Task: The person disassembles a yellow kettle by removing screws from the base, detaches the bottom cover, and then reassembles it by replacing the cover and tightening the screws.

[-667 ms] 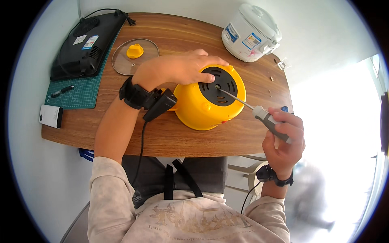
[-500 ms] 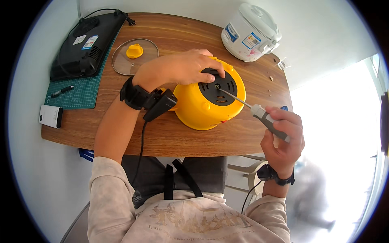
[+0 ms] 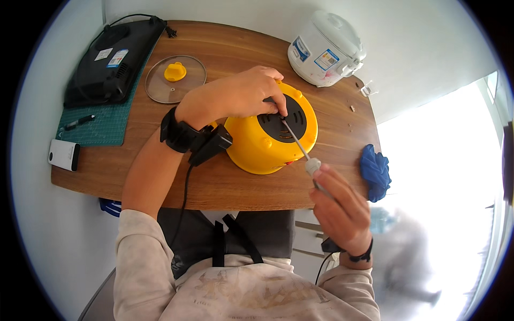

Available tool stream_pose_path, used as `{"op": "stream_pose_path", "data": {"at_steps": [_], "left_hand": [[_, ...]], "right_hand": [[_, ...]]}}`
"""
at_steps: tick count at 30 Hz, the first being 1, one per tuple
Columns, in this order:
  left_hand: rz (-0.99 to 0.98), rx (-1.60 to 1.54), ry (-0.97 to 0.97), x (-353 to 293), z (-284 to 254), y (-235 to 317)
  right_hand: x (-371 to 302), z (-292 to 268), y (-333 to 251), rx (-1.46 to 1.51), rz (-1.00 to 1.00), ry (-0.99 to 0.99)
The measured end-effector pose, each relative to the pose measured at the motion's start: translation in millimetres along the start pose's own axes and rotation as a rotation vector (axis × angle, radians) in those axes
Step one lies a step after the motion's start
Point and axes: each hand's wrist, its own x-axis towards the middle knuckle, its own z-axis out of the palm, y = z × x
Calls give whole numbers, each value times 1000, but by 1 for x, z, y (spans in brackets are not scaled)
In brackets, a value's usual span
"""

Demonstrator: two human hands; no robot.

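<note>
A yellow round electric pot [image 3: 251,147] lies upside down on the table, its slotted black base plate [image 3: 296,119] facing up. My left hand [image 3: 251,93] reaches over it from the left. Thumb and forefinger pinch together at the plate's middle; whatever is between them is too small to make out. With bent fingers my right hand [image 3: 342,214] grips the grey handle of a screwdriver [image 3: 312,166], off the pot's near right side. The shaft slants up and left, its tip at the left fingertips by the plate's centre.
A glass lid [image 3: 160,88] with a yellow knob lies left of the pot. Behind it stands a white rice cooker [image 3: 326,51]. A black appliance [image 3: 115,59], a pen [image 3: 79,122] and a green cutting mat [image 3: 107,131] are at left, near a white power bank [image 3: 64,154]. A blue cloth [image 3: 376,172] hangs at the right edge.
My right hand has swung left and toward me, so the screwdriver points more steeply away from me. The left thumb and forefinger have closed together at its tip. The blue cloth shows more fully.
</note>
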Motion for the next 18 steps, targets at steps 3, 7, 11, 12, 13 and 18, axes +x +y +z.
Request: {"op": "stream_pose_path", "data": {"at_steps": [3, 7, 11, 12, 13, 18], "left_hand": [[-26, 2, -10, -5, -3, 4], [-1, 37, 23, -6, -1, 3], [50, 79, 24, -5, -2, 5], [57, 72, 26, -5, -2, 5], [65, 64, 29, -5, -1, 5], [75, 47, 31, -4, 2, 5]], "right_hand": [[-13, 14, -9, -36, 29, -12], [-22, 23, -15, -50, 53, 19], [-33, 35, -18, -80, 51, 42], [-35, 37, -19, -76, 63, 54], [-36, 39, -20, -72, 75, 67], [-43, 49, -22, -71, 107, 139]]}}
